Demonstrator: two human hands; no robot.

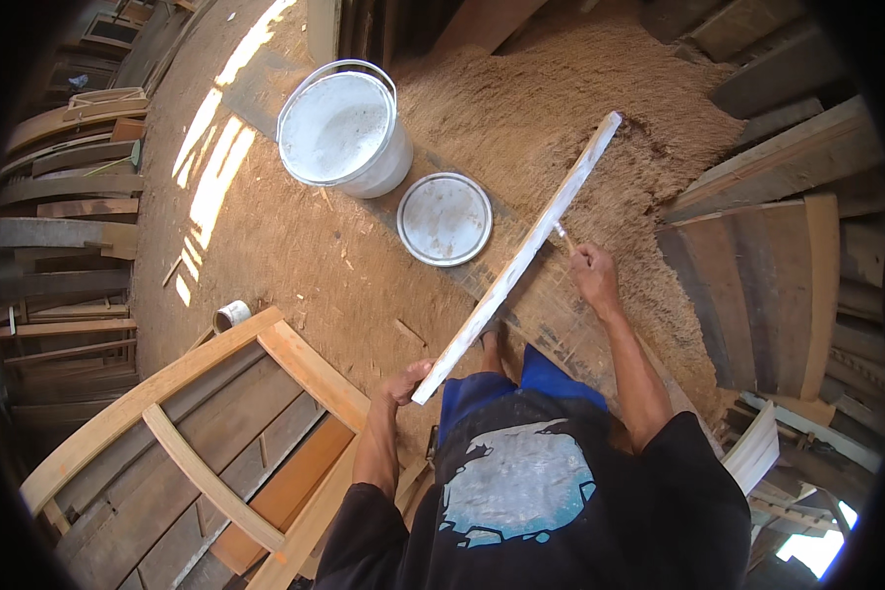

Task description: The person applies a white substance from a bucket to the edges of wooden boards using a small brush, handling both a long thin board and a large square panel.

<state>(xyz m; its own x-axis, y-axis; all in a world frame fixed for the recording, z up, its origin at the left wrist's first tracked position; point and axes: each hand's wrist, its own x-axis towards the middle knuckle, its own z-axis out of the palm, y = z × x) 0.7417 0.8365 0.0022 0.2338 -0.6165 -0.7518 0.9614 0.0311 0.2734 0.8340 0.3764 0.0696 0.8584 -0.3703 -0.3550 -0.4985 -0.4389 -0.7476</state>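
Nearest, on the left, a curved pale wooden frame (167,393) is propped over dark boards. The near end of a long white-painted wooden slat (516,261) is gripped by the left hand (403,383), w/ the slat angled up to the far right. Approx halfway along, a small brush (561,232) is pinched in the right hand (593,275), bristles touching the slat. Farther left, a round metal lid (444,218) is laid on sawdust, just beside a white plastic bucket (344,130) of white paint.
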